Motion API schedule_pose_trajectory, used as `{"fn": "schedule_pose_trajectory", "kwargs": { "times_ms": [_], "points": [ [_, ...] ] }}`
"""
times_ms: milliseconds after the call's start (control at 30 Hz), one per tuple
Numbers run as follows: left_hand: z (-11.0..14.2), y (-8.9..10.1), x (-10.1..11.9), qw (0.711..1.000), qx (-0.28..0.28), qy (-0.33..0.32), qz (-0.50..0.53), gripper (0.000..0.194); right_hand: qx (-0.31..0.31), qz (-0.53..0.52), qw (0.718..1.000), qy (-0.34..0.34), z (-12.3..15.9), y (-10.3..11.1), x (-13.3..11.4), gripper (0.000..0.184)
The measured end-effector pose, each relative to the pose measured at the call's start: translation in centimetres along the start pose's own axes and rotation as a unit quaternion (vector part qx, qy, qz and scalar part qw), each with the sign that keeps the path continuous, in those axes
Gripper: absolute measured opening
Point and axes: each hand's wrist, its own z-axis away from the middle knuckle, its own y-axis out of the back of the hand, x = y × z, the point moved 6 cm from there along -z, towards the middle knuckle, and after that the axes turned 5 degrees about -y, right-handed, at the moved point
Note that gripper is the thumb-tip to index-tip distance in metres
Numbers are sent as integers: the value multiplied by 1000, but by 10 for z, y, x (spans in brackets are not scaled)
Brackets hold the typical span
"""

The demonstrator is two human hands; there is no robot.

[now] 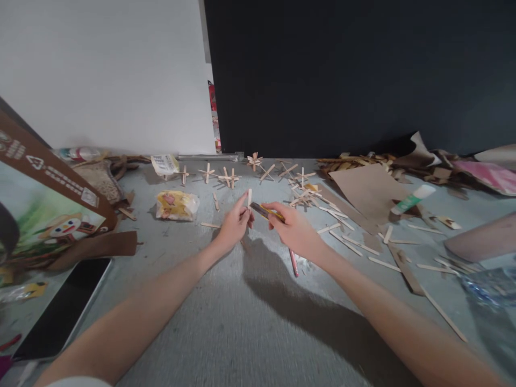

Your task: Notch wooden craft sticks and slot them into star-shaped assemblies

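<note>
Upright between the fingers of my left hand (pixel 234 221) is a short wooden craft stick (pixel 249 199). My right hand (pixel 293 226) is closed around a yellow and black utility knife (pixel 264 210), its tip pointing left. The knife's tip is close to the stick's edge; whether they touch I cannot tell. A red pencil (pixel 293 263) lies on the table below my right hand. Beyond my hands stand several small crossed-stick shapes (pixel 207 173), and a tangle of joined sticks (pixel 303 196) lies to the right.
A yellow plastic packet (pixel 176 205) is at left, near a brown box (pixel 52 183) and a phone (pixel 64 309). Loose craft sticks (pixel 344 243), brown cardboard (pixel 366 185) and a glue stick (pixel 413 200) spread over the right. A black panel (pixel 358 75) rises behind.
</note>
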Motion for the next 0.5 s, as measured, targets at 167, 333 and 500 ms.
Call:
{"fn": "schedule_pose_trajectory", "kwargs": {
  "times_ms": [167, 333, 500],
  "points": [
    [-2, 5, -5, 999, 35, 16, 4, 29, 9, -35, 999, -7, -1, -6, 5, 40],
    [-2, 7, -3, 998, 45, 25, 33, 43, 23, -118, 993, -5, -6, -17, 18, 42],
    [-2, 9, -1, 997, 65, 17, 38, 52, 10, -218, 976, -5, -7, -36, 30, 41]
  ]
}}
